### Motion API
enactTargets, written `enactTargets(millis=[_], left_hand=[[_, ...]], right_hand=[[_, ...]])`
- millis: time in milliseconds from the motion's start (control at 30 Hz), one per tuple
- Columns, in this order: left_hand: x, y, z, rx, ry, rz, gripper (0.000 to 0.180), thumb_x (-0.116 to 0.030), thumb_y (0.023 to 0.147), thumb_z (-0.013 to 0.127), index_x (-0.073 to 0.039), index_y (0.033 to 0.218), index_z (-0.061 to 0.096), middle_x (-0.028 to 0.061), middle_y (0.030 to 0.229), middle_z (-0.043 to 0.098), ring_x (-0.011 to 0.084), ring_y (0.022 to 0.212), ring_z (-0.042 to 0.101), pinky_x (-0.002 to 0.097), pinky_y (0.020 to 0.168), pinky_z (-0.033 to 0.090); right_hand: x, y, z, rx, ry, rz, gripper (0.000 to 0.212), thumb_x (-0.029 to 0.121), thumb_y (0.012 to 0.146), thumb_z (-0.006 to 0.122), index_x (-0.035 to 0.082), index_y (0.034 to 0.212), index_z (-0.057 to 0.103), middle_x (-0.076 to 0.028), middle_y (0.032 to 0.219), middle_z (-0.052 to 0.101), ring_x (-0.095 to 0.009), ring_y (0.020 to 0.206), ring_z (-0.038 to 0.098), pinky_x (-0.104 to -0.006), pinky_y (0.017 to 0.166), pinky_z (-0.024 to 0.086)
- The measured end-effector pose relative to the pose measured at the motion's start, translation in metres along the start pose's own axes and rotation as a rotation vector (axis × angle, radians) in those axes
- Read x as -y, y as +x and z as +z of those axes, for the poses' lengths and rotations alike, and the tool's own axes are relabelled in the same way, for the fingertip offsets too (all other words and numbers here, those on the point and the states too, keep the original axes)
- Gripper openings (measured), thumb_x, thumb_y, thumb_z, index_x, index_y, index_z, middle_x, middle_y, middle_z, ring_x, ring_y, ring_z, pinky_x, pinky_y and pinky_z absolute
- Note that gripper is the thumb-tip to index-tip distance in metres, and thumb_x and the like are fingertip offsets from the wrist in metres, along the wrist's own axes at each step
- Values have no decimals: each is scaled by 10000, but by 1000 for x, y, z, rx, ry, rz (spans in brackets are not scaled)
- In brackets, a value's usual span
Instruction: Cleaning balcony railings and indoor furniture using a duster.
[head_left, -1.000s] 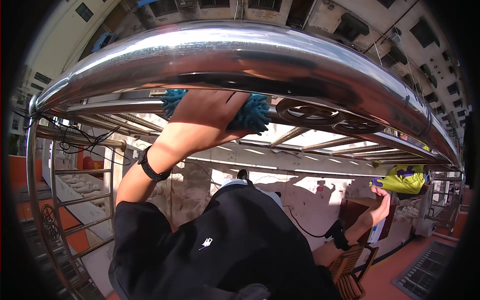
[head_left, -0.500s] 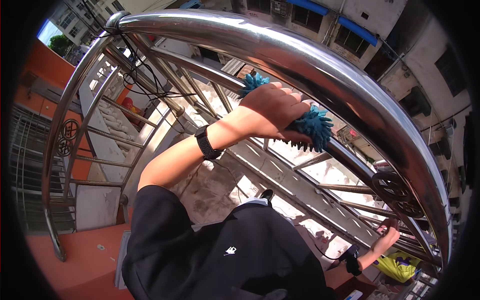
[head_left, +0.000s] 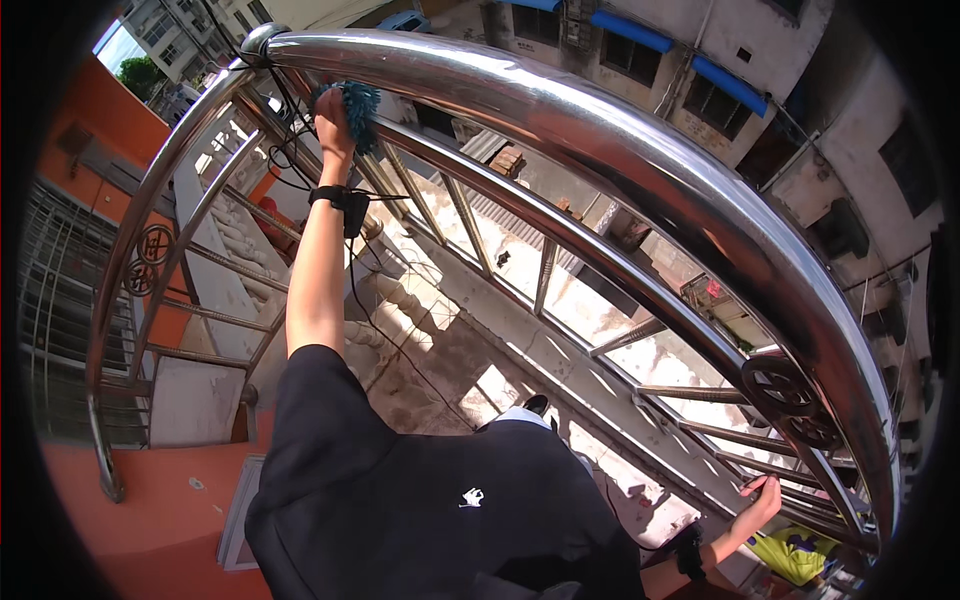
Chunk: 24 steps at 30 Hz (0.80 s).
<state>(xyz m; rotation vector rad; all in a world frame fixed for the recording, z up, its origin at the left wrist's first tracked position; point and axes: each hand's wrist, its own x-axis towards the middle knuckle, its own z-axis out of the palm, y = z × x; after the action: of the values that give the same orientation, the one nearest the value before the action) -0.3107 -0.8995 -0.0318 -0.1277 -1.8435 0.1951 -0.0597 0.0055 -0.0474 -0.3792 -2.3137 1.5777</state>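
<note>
A teal chenille microfiber cleaning cloth (head_left: 362, 112) with shaggy strands is bunched in my left hand (head_left: 333, 128). That hand is closed around it at the far left end of the lower rail (head_left: 590, 248), just under the thick steel top rail (head_left: 560, 90) of the balcony railing. Part of the cloth is hidden behind my fingers. At the lower right, my right hand (head_left: 762, 503) is beside the railing's thin bars, its fingers loosely spread with nothing seen in them. Whether it touches a bar is unclear.
Black cables (head_left: 290, 140) are tied round the railing's left corner and hang down past my left wrist. Dark round ornaments (head_left: 780, 385) sit between the rails at right. A yellow-green cloth item (head_left: 795, 553) lies near my right hand. Buildings stand beyond the railing.
My left hand has slid the cloth from the middle of the lower rail to its far left end, and the arm has straightened. The right hand has shifted slightly down and left.
</note>
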Motion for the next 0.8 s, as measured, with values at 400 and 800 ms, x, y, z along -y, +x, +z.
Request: enactTargets(millis=[400, 800], left_hand=[[-179, -24, -65, -420, -1129, -1284, 297, -205, 1042, 415, -74, 1287, 520, 48, 1216, 578, 188, 1098, 573, 352, 984, 449], [-260, -51, -70, 73, -1307, -1159, 271, -179, 1031, 530, -75, 1278, 491, 10, 1122, 556, 120, 979, 521, 290, 864, 437]], right_hand=[[-19, 3, -6, 10, 57, -20, 407, 234, 1050, 427, 5, 728, 523, -65, 649, 532, -152, 633, 515, -287, 668, 423], [-20, 6, 18, 62, 42, -13, 348, 176, 1024, 485, -44, 775, 592, -83, 671, 601, -144, 621, 571, -281, 631, 456]])
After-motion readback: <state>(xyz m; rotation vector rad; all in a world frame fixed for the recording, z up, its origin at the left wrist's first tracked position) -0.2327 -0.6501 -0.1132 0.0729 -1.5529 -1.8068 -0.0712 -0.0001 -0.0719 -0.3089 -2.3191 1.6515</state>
